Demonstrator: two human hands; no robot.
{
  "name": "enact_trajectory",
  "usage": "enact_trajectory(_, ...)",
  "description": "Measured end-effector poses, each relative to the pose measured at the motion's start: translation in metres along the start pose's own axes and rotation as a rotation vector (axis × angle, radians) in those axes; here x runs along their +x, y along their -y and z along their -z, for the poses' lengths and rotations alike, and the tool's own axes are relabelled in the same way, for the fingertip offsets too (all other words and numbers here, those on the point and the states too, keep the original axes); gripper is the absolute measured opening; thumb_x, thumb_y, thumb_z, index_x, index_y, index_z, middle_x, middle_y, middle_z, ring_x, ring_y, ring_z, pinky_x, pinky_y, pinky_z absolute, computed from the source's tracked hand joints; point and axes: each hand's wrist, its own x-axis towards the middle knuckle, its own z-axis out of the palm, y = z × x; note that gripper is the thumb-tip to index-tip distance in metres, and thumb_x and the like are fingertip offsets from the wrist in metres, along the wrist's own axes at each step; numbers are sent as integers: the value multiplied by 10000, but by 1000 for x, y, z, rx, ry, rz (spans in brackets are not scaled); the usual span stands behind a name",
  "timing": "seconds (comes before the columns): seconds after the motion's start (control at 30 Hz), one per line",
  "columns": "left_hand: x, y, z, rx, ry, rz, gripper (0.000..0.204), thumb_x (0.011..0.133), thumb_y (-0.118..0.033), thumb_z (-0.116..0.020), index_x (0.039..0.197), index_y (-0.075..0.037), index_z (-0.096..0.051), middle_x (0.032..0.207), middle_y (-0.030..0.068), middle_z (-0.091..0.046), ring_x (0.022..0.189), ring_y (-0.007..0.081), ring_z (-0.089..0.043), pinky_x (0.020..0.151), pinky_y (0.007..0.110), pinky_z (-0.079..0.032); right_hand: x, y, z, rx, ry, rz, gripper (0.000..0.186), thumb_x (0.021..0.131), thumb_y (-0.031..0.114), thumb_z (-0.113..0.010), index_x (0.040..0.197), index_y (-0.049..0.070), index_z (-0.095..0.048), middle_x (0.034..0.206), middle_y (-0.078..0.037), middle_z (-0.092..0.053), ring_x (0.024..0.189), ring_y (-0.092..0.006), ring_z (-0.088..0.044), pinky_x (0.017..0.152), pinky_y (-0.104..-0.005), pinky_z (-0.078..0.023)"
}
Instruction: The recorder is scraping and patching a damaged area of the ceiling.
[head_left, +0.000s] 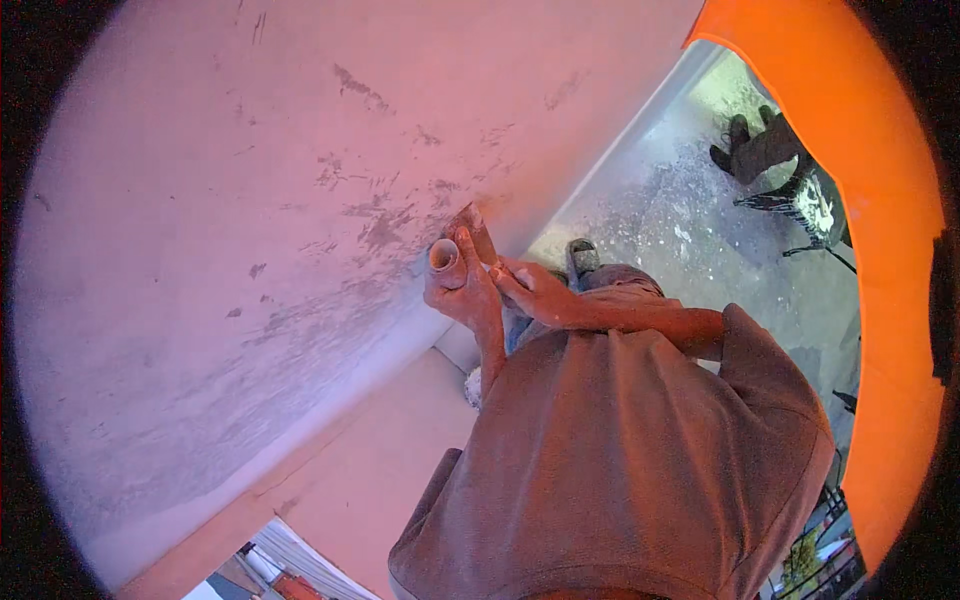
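Note:
My left hand (466, 298) is closed around a pale hollow roll (443, 256), whose round open end faces up. Its index finger stretches over a flat reddish-brown piece (480, 232) held close to the wall (250, 180); whether this is a blade or a sheet I cannot tell. My right hand (538, 296) is beside it, fingers pinched together at the lower edge of the flat piece. Dark scuffs and grey streaks mark the pinkish wall around both hands.
A bright orange sheet or panel (885, 250) curves along the right side. On the white-spattered floor (650, 220) stand another person's shoes and legs (760, 145), beside a dark, white-smeared container (815, 208). Another wall surface (390, 430) meets the scuffed wall at lower left.

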Motion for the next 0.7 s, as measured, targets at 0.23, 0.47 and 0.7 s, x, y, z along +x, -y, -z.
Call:
enact_trajectory(0.23, 0, 10, -2, -135, 53, -3, 123, 888, -111, -754, 857, -9, -694, 801, 10, -676, 703, 52, -549, 612, 238, -435, -7, 16, 9, -204, -138, 33, 300, 1031, 289, -491, 1096, 12, -587, 730, -56, -561, 685, -125, -508, 640, -328, -444)
enact_trajectory(0.47, -2, 10, -12, -211, 9, -11, 180, 887, -78, -745, 750, -17, -646, 680, -42, -577, 623, 42, -472, 549, 229, -375, -12, 21, 22, -367, -217, 146, 306, 1015, 274, -508, 1078, -16, -581, 655, -154, -568, 603, -184, -515, 604, -380, -450)
enact_trajectory(0.7, 1, 9, -4, -8, 2, -132, 186, 867, -83, -764, 757, -27, -624, 663, -27, -567, 631, 54, -481, 562, 237, -395, -15, 28, 10, -316, -179, 178, 377, 1020, 273, -504, 1207, -47, -570, 673, -101, -578, 650, -110, -478, 621, -344, -442)
